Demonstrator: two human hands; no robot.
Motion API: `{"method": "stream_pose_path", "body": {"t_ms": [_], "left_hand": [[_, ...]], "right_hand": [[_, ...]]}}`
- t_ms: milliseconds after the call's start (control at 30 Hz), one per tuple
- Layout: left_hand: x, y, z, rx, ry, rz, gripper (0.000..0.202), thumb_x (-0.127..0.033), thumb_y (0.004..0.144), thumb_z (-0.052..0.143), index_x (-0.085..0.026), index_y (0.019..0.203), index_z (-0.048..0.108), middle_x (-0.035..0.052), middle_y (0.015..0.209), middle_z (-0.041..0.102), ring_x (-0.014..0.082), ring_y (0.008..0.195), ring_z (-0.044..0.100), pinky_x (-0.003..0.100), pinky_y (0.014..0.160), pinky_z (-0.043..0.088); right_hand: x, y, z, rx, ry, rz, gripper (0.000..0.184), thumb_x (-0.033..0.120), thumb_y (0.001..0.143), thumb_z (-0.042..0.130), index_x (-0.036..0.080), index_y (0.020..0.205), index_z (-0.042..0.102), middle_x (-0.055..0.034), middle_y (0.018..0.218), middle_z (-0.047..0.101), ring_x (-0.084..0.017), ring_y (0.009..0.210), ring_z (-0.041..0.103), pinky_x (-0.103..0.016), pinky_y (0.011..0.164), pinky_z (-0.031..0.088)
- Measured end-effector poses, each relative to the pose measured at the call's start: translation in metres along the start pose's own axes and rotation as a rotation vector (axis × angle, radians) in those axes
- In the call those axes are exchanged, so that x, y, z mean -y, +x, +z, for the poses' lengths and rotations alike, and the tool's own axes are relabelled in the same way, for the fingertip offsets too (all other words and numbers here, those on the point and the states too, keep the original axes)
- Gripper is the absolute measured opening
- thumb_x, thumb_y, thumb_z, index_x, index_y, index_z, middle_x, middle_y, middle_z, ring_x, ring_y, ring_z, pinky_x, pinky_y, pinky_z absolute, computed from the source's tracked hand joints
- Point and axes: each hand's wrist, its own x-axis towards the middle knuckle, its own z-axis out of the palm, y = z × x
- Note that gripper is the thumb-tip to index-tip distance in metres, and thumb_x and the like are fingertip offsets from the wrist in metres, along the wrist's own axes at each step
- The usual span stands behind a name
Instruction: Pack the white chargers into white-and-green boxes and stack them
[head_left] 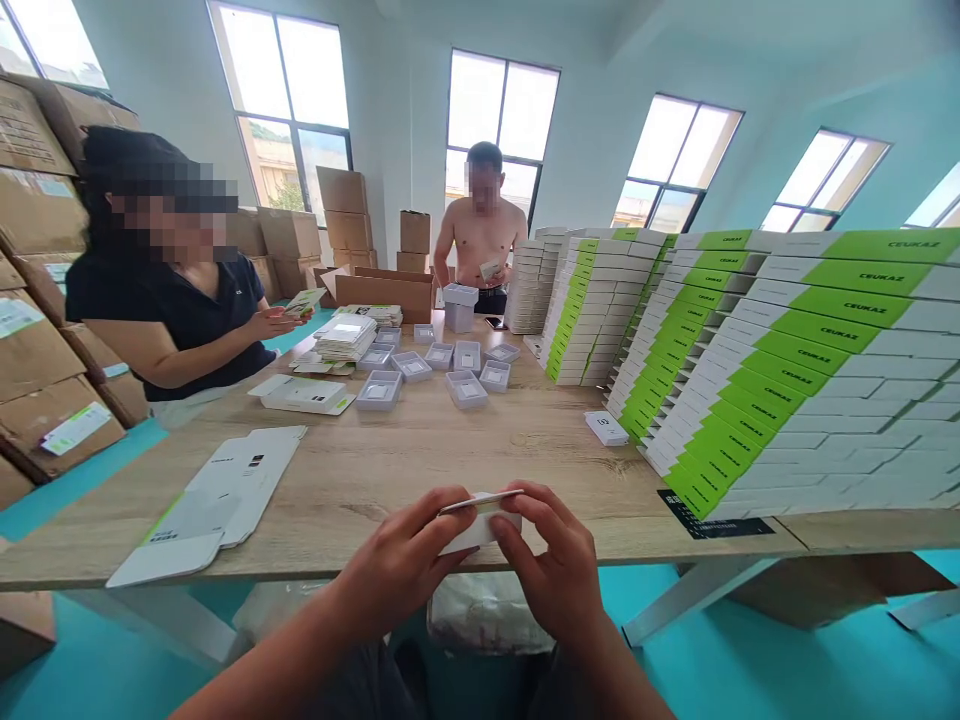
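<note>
Both my hands hold one small white box (480, 520) at the near edge of the wooden table (420, 450). My left hand (405, 560) grips its left side with fingers curled. My right hand (559, 570) pinches its right side, thumb and fingers closed on it. The box's lid edge shows as a thin line on top. A flat unfolded white carton (217, 500) lies on the table to the left of my hands.
Tall slanted stacks of white-and-green boxes (787, 370) fill the table's right side. Several small white trays (450, 370) lie mid-table. A seated person (172, 290) at left holds a card; another person (480, 240) stands at the far end. Cardboard cartons (37, 300) are stacked at left.
</note>
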Motion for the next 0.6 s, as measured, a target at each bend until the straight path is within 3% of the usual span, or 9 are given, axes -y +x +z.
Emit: {"method": "stream_pose_path", "body": {"t_ms": [100, 333, 433, 533, 600], "left_hand": [[0.002, -0.001, 0.0, 0.009, 0.004, 0.004, 0.022, -0.018, 0.101, 0.053, -0.017, 0.122, 0.057, 0.0138, 0.118, 0.068, 0.0212, 0.109, 0.069, 0.028, 0.093, 0.057], [0.009, -0.007, 0.006, -0.059, -0.064, 0.017, 0.024, -0.016, 0.099, 0.057, -0.019, 0.122, 0.054, 0.0139, 0.118, 0.068, 0.0202, 0.108, 0.07, 0.028, 0.091, 0.059], [0.018, -0.012, 0.004, -0.06, -0.056, 0.022, 0.032, -0.017, 0.096, 0.063, -0.02, 0.127, 0.054, 0.0148, 0.123, 0.068, 0.0204, 0.11, 0.07, 0.028, 0.092, 0.059], [0.027, -0.013, -0.001, -0.116, -0.007, -0.022, 0.034, -0.017, 0.097, 0.062, -0.02, 0.131, 0.057, 0.013, 0.122, 0.071, 0.0194, 0.111, 0.071, 0.026, 0.095, 0.059], [0.032, -0.01, -0.003, -0.17, -0.013, -0.069, 0.033, -0.019, 0.097, 0.063, -0.022, 0.13, 0.061, 0.0105, 0.12, 0.073, 0.0192, 0.11, 0.072, 0.026, 0.096, 0.059]], "right_hand": [[-0.001, -0.001, 0.001, 0.05, -0.028, -0.012, 0.013, 0.015, 0.097, 0.058, 0.024, 0.099, 0.068, -0.0051, 0.107, 0.07, -0.016, 0.098, 0.068, -0.026, 0.086, 0.054], [0.002, -0.004, 0.013, -0.069, -0.033, 0.023, 0.012, 0.014, 0.095, 0.062, 0.023, 0.086, 0.061, -0.0026, 0.096, 0.068, -0.014, 0.09, 0.067, -0.025, 0.078, 0.054], [-0.005, -0.002, 0.006, -0.009, -0.018, -0.017, 0.009, 0.016, 0.094, 0.065, 0.024, 0.098, 0.064, -0.0045, 0.106, 0.068, -0.016, 0.098, 0.067, -0.027, 0.085, 0.055], [-0.017, 0.002, -0.002, 0.122, -0.047, -0.064, 0.034, 0.02, 0.089, 0.073, 0.024, 0.121, 0.062, -0.0091, 0.125, 0.064, -0.02, 0.117, 0.063, -0.031, 0.098, 0.054], [-0.024, 0.006, -0.005, 0.145, -0.078, -0.091, 0.039, 0.017, 0.092, 0.068, 0.026, 0.129, 0.06, -0.0097, 0.13, 0.062, -0.02, 0.121, 0.062, -0.031, 0.102, 0.053]]}}
